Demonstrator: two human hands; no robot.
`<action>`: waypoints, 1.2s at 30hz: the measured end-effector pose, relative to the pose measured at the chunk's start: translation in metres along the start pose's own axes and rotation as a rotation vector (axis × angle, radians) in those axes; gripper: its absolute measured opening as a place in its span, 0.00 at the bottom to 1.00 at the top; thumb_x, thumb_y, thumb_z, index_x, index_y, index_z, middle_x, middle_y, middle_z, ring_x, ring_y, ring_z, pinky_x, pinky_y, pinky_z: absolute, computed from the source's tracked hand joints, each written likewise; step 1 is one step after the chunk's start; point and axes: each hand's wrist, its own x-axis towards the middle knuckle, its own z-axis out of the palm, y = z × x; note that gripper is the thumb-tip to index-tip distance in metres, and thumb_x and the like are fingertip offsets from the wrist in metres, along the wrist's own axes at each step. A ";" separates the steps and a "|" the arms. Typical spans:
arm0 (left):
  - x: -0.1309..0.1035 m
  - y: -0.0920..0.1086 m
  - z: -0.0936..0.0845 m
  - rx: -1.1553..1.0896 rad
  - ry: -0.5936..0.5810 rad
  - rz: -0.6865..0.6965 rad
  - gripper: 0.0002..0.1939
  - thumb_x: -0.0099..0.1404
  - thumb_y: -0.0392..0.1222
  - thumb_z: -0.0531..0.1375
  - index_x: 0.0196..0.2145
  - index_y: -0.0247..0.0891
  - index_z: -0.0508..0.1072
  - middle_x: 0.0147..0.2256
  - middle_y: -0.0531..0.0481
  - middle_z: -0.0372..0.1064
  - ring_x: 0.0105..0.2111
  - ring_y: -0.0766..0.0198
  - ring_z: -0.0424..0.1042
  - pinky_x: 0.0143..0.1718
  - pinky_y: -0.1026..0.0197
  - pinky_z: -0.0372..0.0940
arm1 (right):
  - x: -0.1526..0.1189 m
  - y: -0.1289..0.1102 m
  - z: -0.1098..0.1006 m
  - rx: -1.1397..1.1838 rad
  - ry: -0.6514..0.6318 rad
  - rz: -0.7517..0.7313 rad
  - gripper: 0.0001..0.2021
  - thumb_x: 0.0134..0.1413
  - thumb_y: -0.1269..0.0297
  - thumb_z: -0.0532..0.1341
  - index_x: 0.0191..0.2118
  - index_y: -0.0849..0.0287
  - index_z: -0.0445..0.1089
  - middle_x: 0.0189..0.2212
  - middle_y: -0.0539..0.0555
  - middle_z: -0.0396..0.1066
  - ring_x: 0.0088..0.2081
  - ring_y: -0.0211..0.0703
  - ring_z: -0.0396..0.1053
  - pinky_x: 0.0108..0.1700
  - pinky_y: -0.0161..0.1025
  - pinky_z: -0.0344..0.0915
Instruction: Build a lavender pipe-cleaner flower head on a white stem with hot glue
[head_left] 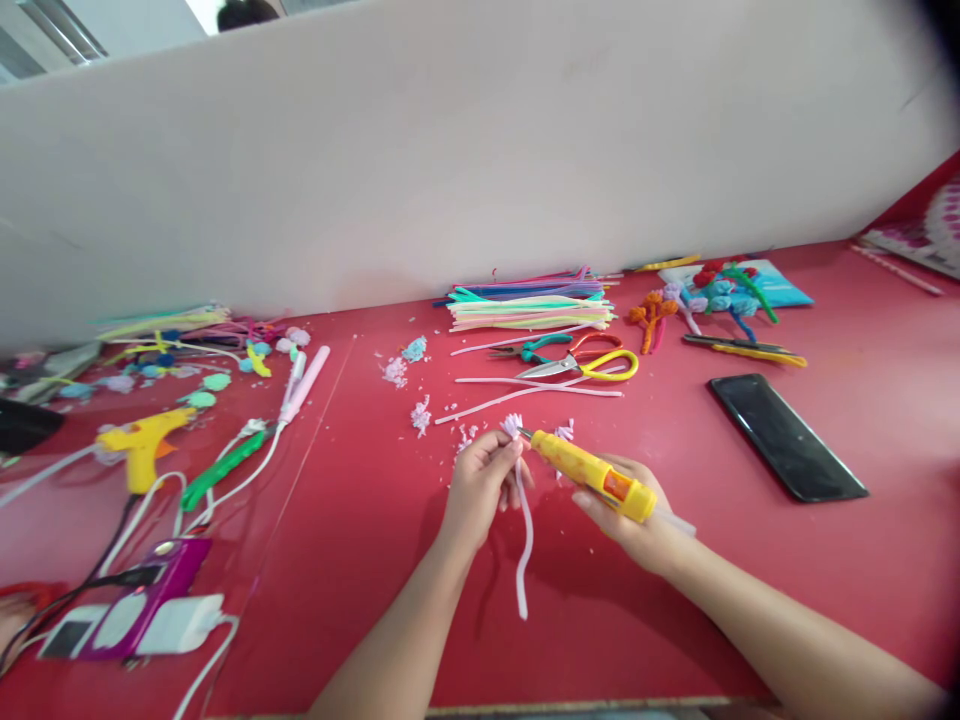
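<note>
My left hand (482, 478) pinches a pale pink pipe cleaner (526, 540) just below its fluffy, tufted top; the stem hangs down in a slight curve. A yellow glue gun (581, 468) lies in my right hand (637, 525), its metal nozzle at the tuft; whether it touches I cannot tell. From the gun's back end sticks a clear glue stick (679, 521). Small pink clippings (465, 437) and a loose pink tuft (564, 430) lie around my hands. Beyond them are yellow-handled scissors (585, 368), teal-and-red-handled pliers (544, 347) and loose pink pipe cleaners (510, 398).
A bundle of coloured pipe cleaners (532, 305) lies against the white partition (450, 150). At right are a black phone (784, 437) and finished pipe-cleaner flowers (720, 297). At left are a second yellow glue gun (142, 445), a purple power strip (154, 600) and cables.
</note>
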 end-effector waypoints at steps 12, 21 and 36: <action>-0.009 -0.009 0.015 -0.148 -0.141 0.084 0.07 0.56 0.42 0.65 0.25 0.36 0.78 0.40 0.46 0.71 0.43 0.59 0.69 0.46 0.61 0.63 | 0.004 0.008 0.015 0.428 0.277 0.252 0.23 0.57 0.43 0.52 0.41 0.59 0.69 0.34 0.56 0.74 0.36 0.46 0.72 0.38 0.41 0.69; -0.028 -0.008 0.035 0.018 -0.497 0.067 0.08 0.60 0.43 0.63 0.30 0.38 0.81 0.38 0.46 0.68 0.39 0.59 0.69 0.43 0.59 0.64 | 0.007 -0.006 0.021 0.409 0.217 0.229 0.27 0.63 0.45 0.42 0.30 0.59 0.67 0.10 0.44 0.57 0.10 0.34 0.51 0.13 0.33 0.51; -0.025 -0.006 0.025 -0.071 -0.357 0.122 0.09 0.59 0.45 0.63 0.26 0.40 0.79 0.31 0.46 0.72 0.35 0.58 0.69 0.40 0.57 0.62 | 0.013 0.008 -0.040 -0.197 0.371 -0.345 0.04 0.55 0.66 0.60 0.30 0.55 0.68 0.28 0.54 0.69 0.30 0.43 0.64 0.36 0.41 0.60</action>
